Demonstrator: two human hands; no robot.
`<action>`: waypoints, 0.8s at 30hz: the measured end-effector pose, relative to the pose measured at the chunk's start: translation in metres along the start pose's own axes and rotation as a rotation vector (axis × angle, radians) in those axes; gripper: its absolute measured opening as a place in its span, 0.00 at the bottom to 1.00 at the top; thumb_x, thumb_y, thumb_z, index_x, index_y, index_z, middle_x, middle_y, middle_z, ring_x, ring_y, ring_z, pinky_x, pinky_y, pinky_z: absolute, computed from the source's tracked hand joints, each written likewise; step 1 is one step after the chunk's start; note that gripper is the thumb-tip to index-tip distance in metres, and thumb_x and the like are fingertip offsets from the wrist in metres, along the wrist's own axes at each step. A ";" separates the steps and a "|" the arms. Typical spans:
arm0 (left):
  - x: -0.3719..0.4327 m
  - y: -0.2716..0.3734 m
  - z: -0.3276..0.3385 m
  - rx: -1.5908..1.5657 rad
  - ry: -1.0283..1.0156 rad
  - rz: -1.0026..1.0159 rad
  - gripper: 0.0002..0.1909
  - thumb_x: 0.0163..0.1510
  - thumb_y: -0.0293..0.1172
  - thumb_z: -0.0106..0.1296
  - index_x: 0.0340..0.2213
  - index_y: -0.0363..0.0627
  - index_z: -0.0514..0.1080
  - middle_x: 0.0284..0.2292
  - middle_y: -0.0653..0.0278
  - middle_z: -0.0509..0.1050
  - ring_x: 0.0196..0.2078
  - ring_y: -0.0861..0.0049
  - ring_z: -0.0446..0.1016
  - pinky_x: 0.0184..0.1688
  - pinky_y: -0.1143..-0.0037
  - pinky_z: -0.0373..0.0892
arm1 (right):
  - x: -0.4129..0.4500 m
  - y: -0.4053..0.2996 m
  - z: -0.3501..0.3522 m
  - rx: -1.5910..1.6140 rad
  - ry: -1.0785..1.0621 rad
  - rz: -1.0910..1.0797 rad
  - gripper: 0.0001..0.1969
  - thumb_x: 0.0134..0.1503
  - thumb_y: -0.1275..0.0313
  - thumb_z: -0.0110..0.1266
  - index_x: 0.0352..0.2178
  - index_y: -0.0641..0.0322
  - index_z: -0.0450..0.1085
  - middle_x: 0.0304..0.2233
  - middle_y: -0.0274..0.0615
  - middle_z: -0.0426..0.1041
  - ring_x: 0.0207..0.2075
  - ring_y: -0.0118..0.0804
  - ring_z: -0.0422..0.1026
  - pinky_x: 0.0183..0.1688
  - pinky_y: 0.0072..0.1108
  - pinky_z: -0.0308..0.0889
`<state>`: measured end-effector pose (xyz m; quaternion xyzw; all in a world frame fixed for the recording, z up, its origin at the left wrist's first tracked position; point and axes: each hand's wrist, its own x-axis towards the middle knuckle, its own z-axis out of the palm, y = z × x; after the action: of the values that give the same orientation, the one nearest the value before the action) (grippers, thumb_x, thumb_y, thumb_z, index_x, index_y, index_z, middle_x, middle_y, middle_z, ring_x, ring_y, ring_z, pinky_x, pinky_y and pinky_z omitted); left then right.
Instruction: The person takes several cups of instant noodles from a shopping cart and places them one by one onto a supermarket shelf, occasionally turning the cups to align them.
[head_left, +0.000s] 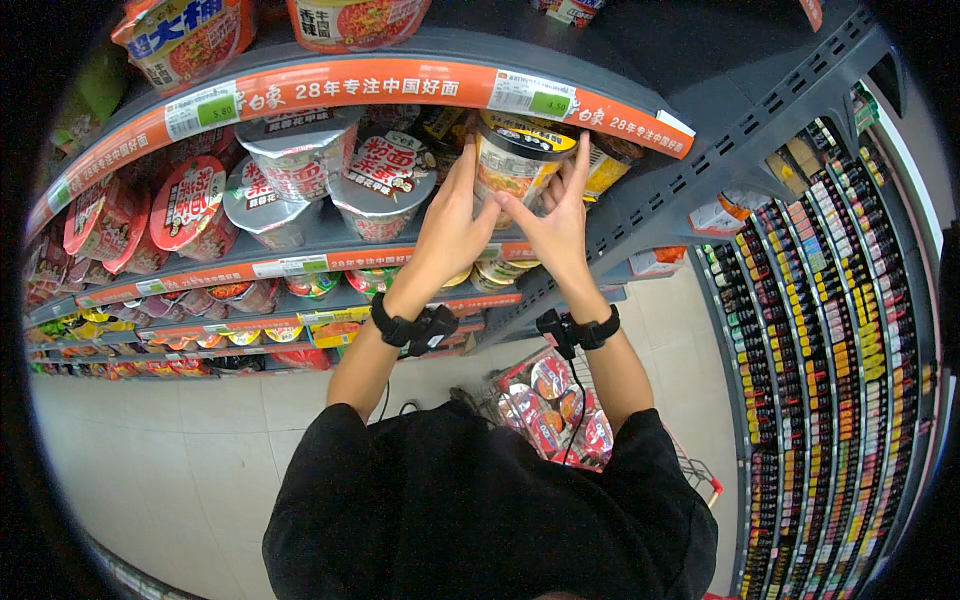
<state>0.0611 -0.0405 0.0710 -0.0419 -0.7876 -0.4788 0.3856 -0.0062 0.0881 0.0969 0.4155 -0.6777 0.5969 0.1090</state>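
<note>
Between both my hands I hold an instant noodle cup with a black and yellow lid (519, 161), at the right end of a store shelf, just under the orange rail above it. My left hand (455, 214) presses the cup's left side. My right hand (555, 214) grips its right side, with both thumbs near each other at the front. Right of the cup stands a yellow and black noodle cup (609, 171). To the left are silver-lidded noodle cups (382, 184), some stacked, and red-lidded noodle cups (189, 202). Each wrist wears a black strap with a small device.
An orange shelf rail (420, 81) with price tags curves above my hands. Large noodle tubs (358, 22) stand on the shelf above. A dark perforated upright (652, 199) is at the right. Below is a wire shopping cart (694, 469) holding packed noodle bowls (551, 412). Shelves of bottles (832, 360) line the far right.
</note>
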 end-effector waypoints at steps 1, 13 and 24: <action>0.006 -0.001 0.002 -0.037 0.015 -0.014 0.35 0.52 0.27 0.46 0.58 0.33 0.46 0.54 0.40 0.58 0.57 0.52 0.59 0.56 0.69 0.57 | 0.005 0.007 -0.001 0.002 0.003 -0.007 0.54 0.44 0.77 0.63 0.61 0.62 0.27 0.59 0.58 0.47 0.58 0.49 0.56 0.59 0.32 0.52; 0.027 -0.041 0.036 0.120 -0.083 -0.093 0.33 0.54 0.26 0.43 0.59 0.35 0.45 0.39 0.36 0.68 0.41 0.45 0.68 0.42 0.61 0.65 | 0.006 0.029 0.001 -0.540 0.116 -0.057 0.47 0.52 0.77 0.53 0.61 0.63 0.26 0.54 0.71 0.55 0.53 0.60 0.62 0.52 0.32 0.60; -0.025 -0.022 0.038 0.158 -0.006 0.056 0.27 0.52 0.22 0.44 0.54 0.30 0.54 0.55 0.41 0.57 0.56 0.48 0.59 0.55 0.64 0.58 | -0.089 -0.001 -0.021 -0.378 -0.011 0.085 0.28 0.54 0.80 0.46 0.57 0.65 0.50 0.53 0.58 0.59 0.53 0.54 0.61 0.53 0.30 0.59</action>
<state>0.0478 -0.0148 0.0295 -0.0348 -0.8225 -0.4042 0.3987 0.0437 0.1460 0.0458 0.3616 -0.7954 0.4607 0.1563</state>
